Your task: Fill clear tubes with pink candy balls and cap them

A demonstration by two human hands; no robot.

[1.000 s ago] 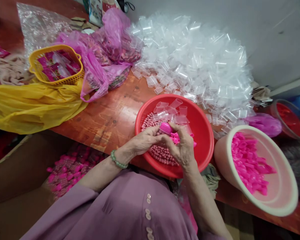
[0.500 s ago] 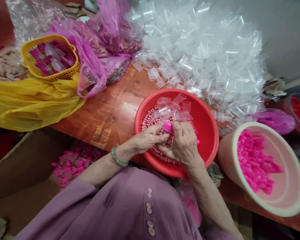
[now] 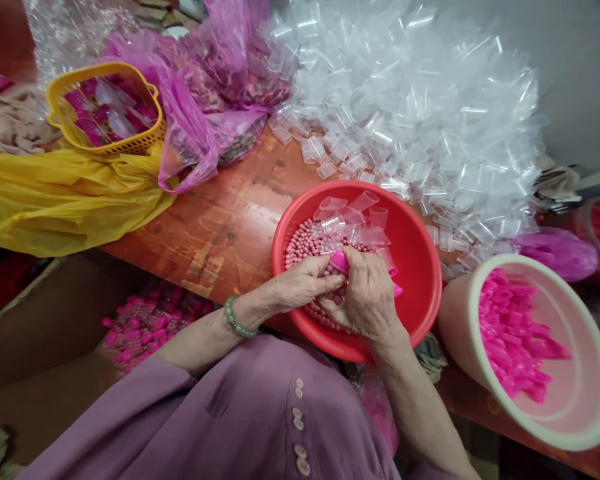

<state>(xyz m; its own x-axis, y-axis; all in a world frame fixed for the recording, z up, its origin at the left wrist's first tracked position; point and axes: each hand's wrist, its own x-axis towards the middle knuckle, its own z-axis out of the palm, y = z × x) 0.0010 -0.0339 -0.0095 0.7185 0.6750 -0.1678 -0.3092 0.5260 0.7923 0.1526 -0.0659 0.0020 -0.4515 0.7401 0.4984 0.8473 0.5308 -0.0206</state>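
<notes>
Right now both hands meet over the round red plastic basin (image 3: pixel 415 267), mid-frame. L hand (image 3: pixel 300 287) & R hand (image 3: pixel 367 297) are curled tight round a small bright pink plastic cap (image 3: pixel 339 261), just above pink beads (image 3: pixel 305 243) w/ clear little cups (image 3: pixel 360 217) behind.

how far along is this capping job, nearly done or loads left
Done: a box below the table holds filled pink-capped pieces. In hand: both the left hand and right hand close on one pink cap over the red basin. Left: a huge clear cup pile and many pink lids.
</notes>
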